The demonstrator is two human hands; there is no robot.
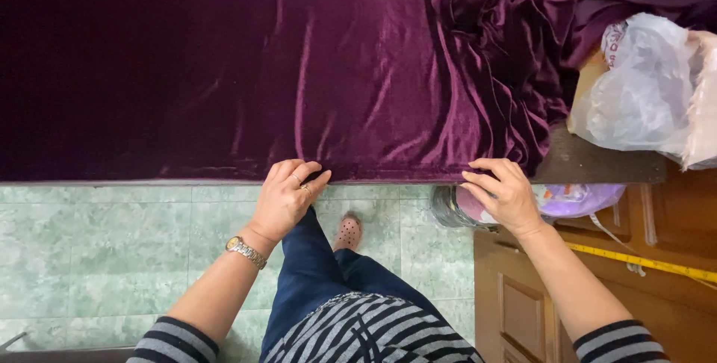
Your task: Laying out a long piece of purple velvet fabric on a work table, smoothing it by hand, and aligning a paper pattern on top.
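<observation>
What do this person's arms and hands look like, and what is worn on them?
Both forearms are bare, with sleeves in black and grey stripes pushed up near the elbows. The left hand has a ring on one finger, and a metal wristwatch with a silver-and-gold link band sits on that wrist. The right hand shows no jewellery or watch. No gloves on either.

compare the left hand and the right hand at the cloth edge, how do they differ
The left hand curls over the near edge of the purple velvet cloth, gripping it; the right hand lies more open, fingertips on the edge. The left hand wears rings and a metal wristwatch; the right shows none. The left holds a smooth stretch; the right sits near bunched folds. Both are bare with striped sleeves.
</observation>
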